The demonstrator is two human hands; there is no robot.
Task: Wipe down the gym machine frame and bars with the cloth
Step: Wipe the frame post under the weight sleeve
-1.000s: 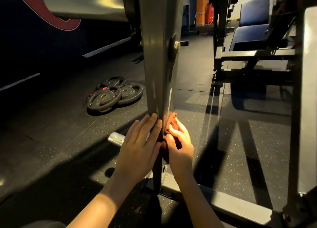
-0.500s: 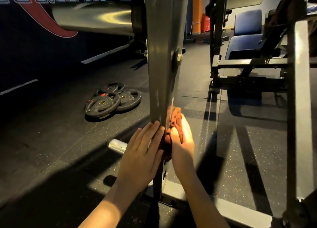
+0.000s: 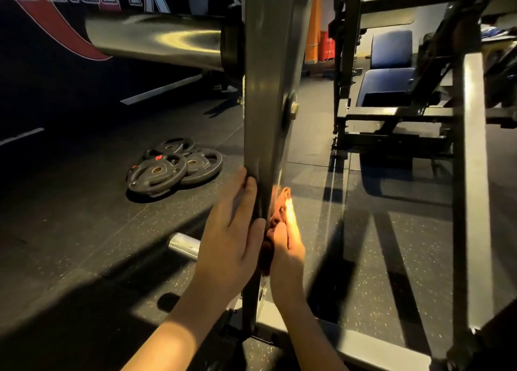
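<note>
While your left hand [image 3: 232, 231] lies against the left face of the grey upright post [image 3: 265, 119], fingers straight and gripping nothing, your right hand [image 3: 288, 247] curls round the bunched reddish-brown cloth [image 3: 282, 201] and presses it to the post's right face, at three o'clock from the left hand. The cloth touches the steel low on the post, below the bolt [image 3: 293, 108] at twelve o'clock from it and above the base rail [image 3: 377, 354] at six o'clock.

You appear to be in the frame-wiping step, on the lower stretch of this upright, with the left hand serving as a brace. The next move calls for a firm stroke along the post, up towards the bolt or down to the rail; which one cannot be told. Spread the cloth enough to cover the whole face, then turn it round the edge to reach the side under your left palm.

The chrome bar sleeve [image 3: 156, 40] at eleven o'clock and the second upright [image 3: 472, 175] at three o'clock look like work to come. Weight plates [image 3: 167, 166] lie on the floor at ten o'clock, well apart.
</note>
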